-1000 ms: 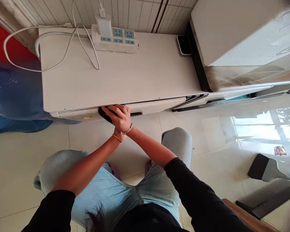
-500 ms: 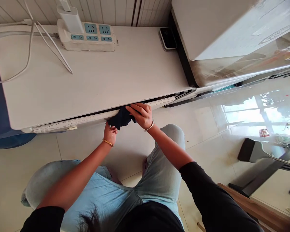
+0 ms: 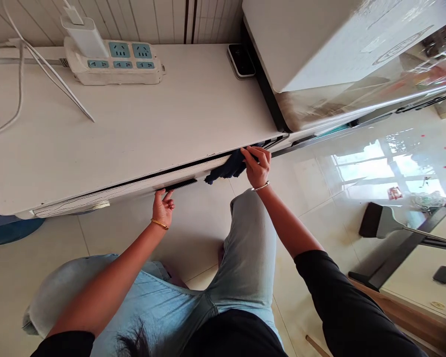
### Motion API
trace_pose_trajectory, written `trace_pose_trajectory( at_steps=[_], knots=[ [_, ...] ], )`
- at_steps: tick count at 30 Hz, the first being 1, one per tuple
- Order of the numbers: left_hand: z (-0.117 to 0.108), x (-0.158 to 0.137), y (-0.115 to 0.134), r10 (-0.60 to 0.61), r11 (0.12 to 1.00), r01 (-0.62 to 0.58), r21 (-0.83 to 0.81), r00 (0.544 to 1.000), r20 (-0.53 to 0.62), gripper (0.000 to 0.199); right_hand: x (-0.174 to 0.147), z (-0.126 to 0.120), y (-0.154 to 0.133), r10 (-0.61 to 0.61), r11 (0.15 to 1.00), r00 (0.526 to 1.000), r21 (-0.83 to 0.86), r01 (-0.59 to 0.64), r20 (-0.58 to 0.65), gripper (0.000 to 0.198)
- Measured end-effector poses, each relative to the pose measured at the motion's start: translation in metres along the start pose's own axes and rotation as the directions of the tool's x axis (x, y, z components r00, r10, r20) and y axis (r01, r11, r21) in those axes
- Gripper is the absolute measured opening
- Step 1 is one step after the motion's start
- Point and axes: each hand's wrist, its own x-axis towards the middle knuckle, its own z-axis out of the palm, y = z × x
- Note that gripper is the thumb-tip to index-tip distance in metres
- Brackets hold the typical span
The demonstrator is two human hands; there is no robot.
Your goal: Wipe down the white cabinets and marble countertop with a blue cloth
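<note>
My right hand (image 3: 259, 166) is closed on a dark navy cloth (image 3: 227, 168), pressed along the top edge of a slightly pulled-out drawer front (image 3: 134, 189). The cloth hangs down over the front, and part of it goes into the dark gap under the cabinet top. Farther left, my left hand (image 3: 163, 208) grips a thin flat black object (image 3: 182, 185) between thumb and fingers, just below the drawer front. What kind of object it is I cannot make out.
On the white cabinet top (image 3: 134, 129) lie a power strip (image 3: 115, 74) with a plugged-in white charger (image 3: 85, 37), white cables (image 3: 55, 79) and a small black-faced device (image 3: 241, 60). A large white box (image 3: 301, 44) stands at right. A broom (image 3: 382, 220) is over the floor.
My right hand has slid the cloth to the right along the drawer edge. The black object by my left hand, hidden behind the cloth before, now shows. The view has shifted slightly.
</note>
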Motion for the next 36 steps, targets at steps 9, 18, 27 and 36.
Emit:
trace_pose_trajectory(
  at_steps=[9,18,27,36],
  knots=[
    [-0.006,0.004,-0.002,-0.022,1.000,0.021,0.013,0.999,0.030,0.031,-0.007,-0.001,-0.047,0.122,0.991,0.983,-0.031,-0.127,-0.139,0.040],
    [0.006,0.001,-0.004,0.018,0.999,-0.017,-0.034,1.000,0.011,0.019,-0.010,0.054,-0.188,-0.061,0.984,0.997,0.171,0.054,0.037,0.034],
    [0.003,0.007,0.000,-0.032,0.997,0.030,-0.074,0.999,-0.018,0.025,0.003,0.039,-0.129,-0.281,0.947,0.958,0.180,0.267,0.054,0.035],
    [0.003,0.009,0.003,-0.005,1.000,0.005,-0.007,1.000,0.012,0.023,0.002,0.014,-0.043,-0.058,0.993,0.997,0.101,0.063,-0.050,0.032]
  ],
)
